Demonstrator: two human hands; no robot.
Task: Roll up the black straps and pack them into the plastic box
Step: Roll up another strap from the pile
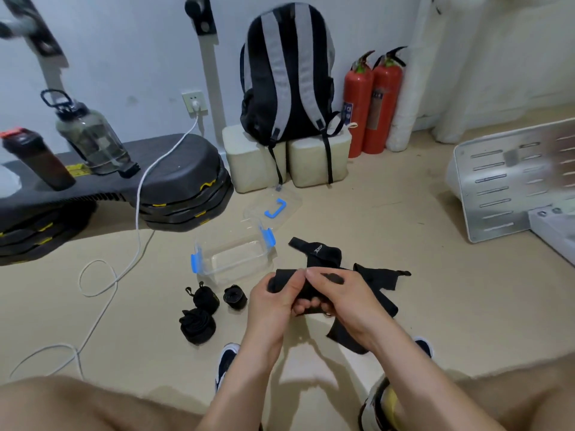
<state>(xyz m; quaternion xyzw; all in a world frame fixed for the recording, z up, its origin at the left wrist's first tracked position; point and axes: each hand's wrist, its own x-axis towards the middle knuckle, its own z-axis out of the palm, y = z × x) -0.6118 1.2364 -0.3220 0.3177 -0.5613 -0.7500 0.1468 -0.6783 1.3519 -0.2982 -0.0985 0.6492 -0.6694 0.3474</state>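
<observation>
Both hands hold one black strap [378,279] above the floor. My left hand [275,298] grips its partly rolled end, and my right hand [340,298] pinches the strap right beside it. The loose tail hangs down and spreads to the right. A second black strap [320,253] with white lettering lies behind the hands. Three rolled black straps [199,328], [205,298], [235,297] sit on the floor to the left. The clear plastic box [233,256] with blue clips stands open beyond them, with nothing inside. Its lid [277,205] with a blue handle lies behind it.
A white cable [137,219] runs across the floor at left. A black bench with weight plates [174,181] carries two bottles. A backpack [287,76] sits on blocks by the wall, with two red fire extinguishers [371,101] beside it. A metal panel [510,181] lies at right.
</observation>
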